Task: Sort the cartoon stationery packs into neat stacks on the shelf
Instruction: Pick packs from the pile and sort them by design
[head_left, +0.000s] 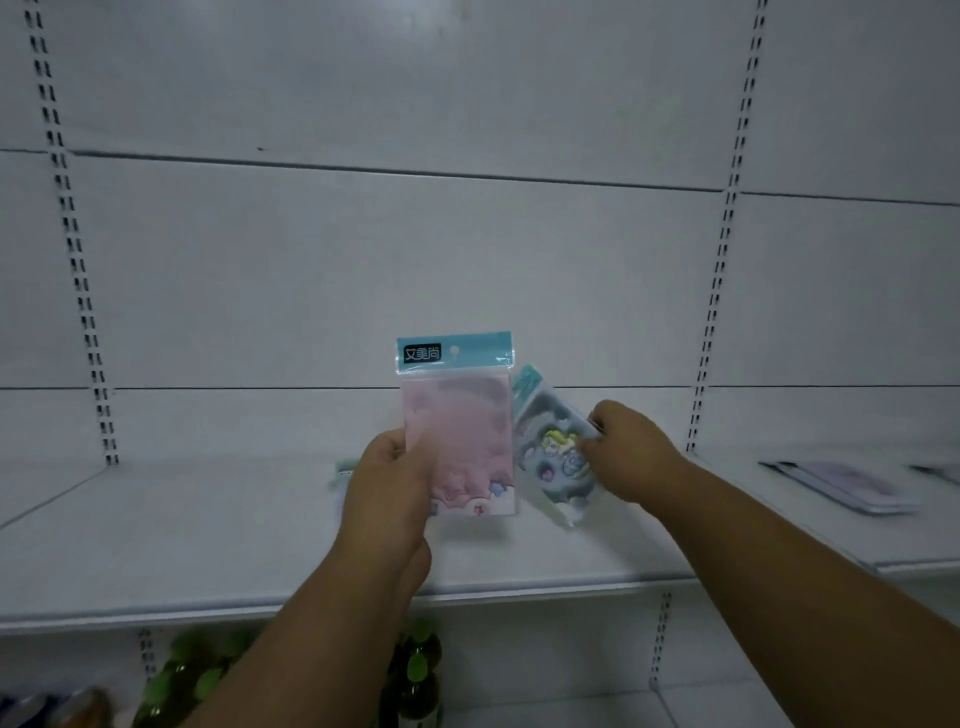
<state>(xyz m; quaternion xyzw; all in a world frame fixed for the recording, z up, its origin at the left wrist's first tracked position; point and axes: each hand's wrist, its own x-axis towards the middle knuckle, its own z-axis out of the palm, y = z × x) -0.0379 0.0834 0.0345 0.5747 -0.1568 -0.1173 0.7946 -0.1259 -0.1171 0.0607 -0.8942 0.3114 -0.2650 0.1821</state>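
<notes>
My left hand (387, 483) grips a pink cartoon stationery pack (460, 431) with a teal header, held upright above the white shelf (208, 545). Just right of it, my right hand (631, 449) pinches a grey-blue cartoon pack (550, 447), tilted to the right with its teal header at the top. The two packs sit side by side, edges nearly touching. Behind my left hand, a sliver of another pack (340, 475) lies on the shelf, mostly hidden.
A flat stack of packs (852, 486) lies on the neighbouring shelf section at the right, blurred. Slotted uprights (78, 270) stand at left and right of the white back panel. Green-capped bottles (415, 670) stand on the lower shelf below.
</notes>
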